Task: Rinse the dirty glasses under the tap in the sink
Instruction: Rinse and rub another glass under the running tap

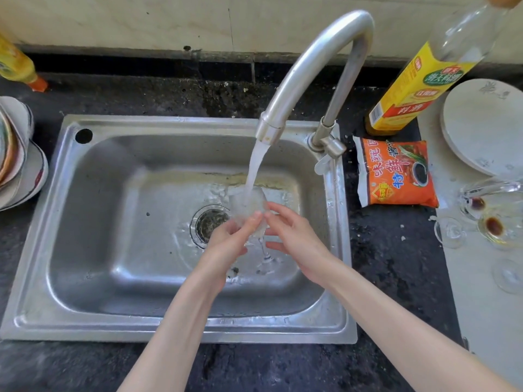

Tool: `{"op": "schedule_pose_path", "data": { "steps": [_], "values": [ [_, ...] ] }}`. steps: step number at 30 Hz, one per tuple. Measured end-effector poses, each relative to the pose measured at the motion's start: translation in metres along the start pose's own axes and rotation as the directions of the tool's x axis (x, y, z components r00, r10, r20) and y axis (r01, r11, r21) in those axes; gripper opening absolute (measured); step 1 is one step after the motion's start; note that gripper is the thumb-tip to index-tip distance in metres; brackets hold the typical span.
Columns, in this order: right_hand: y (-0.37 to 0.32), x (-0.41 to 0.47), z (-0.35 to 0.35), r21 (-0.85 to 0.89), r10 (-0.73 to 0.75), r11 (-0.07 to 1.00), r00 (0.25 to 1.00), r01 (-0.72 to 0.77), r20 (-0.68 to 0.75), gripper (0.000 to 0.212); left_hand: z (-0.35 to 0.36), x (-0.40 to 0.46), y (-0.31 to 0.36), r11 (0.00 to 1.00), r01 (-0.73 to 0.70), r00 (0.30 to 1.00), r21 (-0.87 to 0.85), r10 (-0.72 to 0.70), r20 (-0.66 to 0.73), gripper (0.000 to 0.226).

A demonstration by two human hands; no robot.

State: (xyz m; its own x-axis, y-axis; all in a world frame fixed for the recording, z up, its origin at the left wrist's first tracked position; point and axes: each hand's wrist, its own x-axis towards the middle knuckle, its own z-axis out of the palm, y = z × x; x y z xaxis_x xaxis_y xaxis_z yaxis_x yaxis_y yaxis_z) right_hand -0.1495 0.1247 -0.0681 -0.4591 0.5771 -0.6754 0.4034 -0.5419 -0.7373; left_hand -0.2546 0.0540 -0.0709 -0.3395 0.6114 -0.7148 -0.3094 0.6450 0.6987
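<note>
Both hands hold one clear stemmed glass point(250, 206) over the steel sink point(93, 210), right under the tap point(311, 66) — running water pours into its bowl. The left hand point(230, 239) has its grip curled round the bowl; the right hand point(294, 236) touches it with fingers extended. More dirty glasses point(492, 219) lie on the tabletop point(382, 250) to the right, beside an orange sauce packet point(396, 174).

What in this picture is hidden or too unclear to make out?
Head view only:
- Glass under the tap: stream and foam blur it, so how clean it is cannot be told.
- Left hand and right hand: their grip is hidden by the water.
- Bottle: top cut off by the upper edge.
- Stacked plates: cut off by the left edge.
</note>
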Motion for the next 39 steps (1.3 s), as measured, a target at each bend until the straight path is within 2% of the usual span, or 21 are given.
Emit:
{"op": "schedule_pose_path", "data": {
  "steps": [2,3,5,9,11,14,17,19,20,22,24,26,29,31,32,34,36,39],
  "values": [
    [-0.004,0.002,0.006,0.082,-0.025,0.996,1.0,0.024,0.011,0.025,0.002,0.0,0.003,0.996,-0.067,0.997,0.061,0.069,-0.018,0.022],
    [-0.006,0.004,0.009,0.099,-0.04,0.994,0.999,0.039,0.011,0.023,0.004,0.0,0.005,0.993,-0.103,0.994,0.065,0.105,-0.015,0.015],
    [-0.007,0.007,0.017,0.145,-0.044,0.989,0.999,0.043,0.005,0.026,0.008,-0.001,0.011,0.987,-0.158,0.987,0.025,0.158,-0.01,0.014],
    [-0.01,0.007,0.023,0.225,0.117,0.965,0.99,-0.131,0.076,0.059,0.005,0.003,0.023,0.963,-0.258,0.964,-0.072,0.262,0.042,0.038],
    [-0.014,0.008,0.02,0.232,0.18,0.95,0.973,-0.21,0.143,0.062,0.002,0.007,0.024,0.956,-0.257,0.963,-0.144,0.266,0.041,0.038],
    [-0.022,0.008,0.018,0.149,0.166,0.97,0.972,-0.192,0.168,0.063,0.003,0.014,0.02,0.956,-0.218,0.976,-0.197,0.217,-0.023,0.058],
    [-0.022,0.009,0.026,-0.064,0.023,0.998,0.998,-0.019,0.063,0.056,0.007,0.02,0.02,0.964,-0.197,0.974,-0.18,0.171,-0.148,0.082],
    [-0.02,0.009,0.03,-0.125,-0.004,0.992,1.0,0.004,0.001,0.057,0.01,0.018,0.022,0.96,-0.217,0.969,-0.174,0.192,-0.153,0.091],
    [-0.019,0.01,0.029,-0.104,0.03,0.994,1.0,-0.031,-0.007,0.062,0.009,0.018,0.023,0.957,-0.228,0.969,-0.177,0.205,-0.14,0.093],
    [-0.018,0.01,0.023,0.019,0.173,0.984,0.983,-0.175,0.065,0.067,0.003,0.018,0.025,0.949,-0.244,0.969,-0.2,0.231,-0.085,0.078],
    [-0.016,0.008,0.016,0.094,0.242,0.961,0.954,-0.261,0.176,0.068,-0.001,0.016,0.027,0.943,-0.249,0.967,-0.221,0.256,0.003,0.065],
    [-0.013,0.009,0.016,0.125,0.189,0.969,0.964,-0.214,0.187,0.072,0.001,0.015,0.028,0.947,-0.236,0.972,-0.217,0.233,-0.037,0.077],
    [-0.008,0.014,0.026,0.006,-0.02,1.0,1.0,0.02,0.018,0.059,0.011,0.017,0.024,0.96,-0.233,0.964,-0.152,0.208,-0.164,0.089],
    [-0.005,0.017,0.028,-0.079,-0.083,0.994,0.995,0.079,-0.05,0.059,0.011,0.015,0.024,0.964,-0.23,0.967,-0.131,0.211,-0.142,0.088],
    [-0.006,0.017,0.026,-0.061,-0.063,0.996,0.997,0.06,-0.051,0.061,0.008,0.014,0.025,0.963,-0.232,0.971,-0.134,0.22,-0.099,0.085],
    [-0.012,0.015,0.016,0.067,0.072,0.995,0.997,-0.074,0.037,0.069,0.001,0.009,0.024,0.956,-0.261,0.964,-0.134,0.265,0.017,0.072],
    [-0.021,0.014,0.004,0.171,0.197,0.958,0.96,-0.232,0.199,0.073,-0.008,0.006,0.021,0.949,-0.294,0.948,-0.118,0.305,0.089,0.055],
    [-0.025,0.022,-0.008,0.159,0.248,0.93,0.885,-0.332,0.394,0.077,-0.019,0.002,0.017,0.937,-0.293,0.941,-0.193,0.319,0.118,0.055]
  ]
}}
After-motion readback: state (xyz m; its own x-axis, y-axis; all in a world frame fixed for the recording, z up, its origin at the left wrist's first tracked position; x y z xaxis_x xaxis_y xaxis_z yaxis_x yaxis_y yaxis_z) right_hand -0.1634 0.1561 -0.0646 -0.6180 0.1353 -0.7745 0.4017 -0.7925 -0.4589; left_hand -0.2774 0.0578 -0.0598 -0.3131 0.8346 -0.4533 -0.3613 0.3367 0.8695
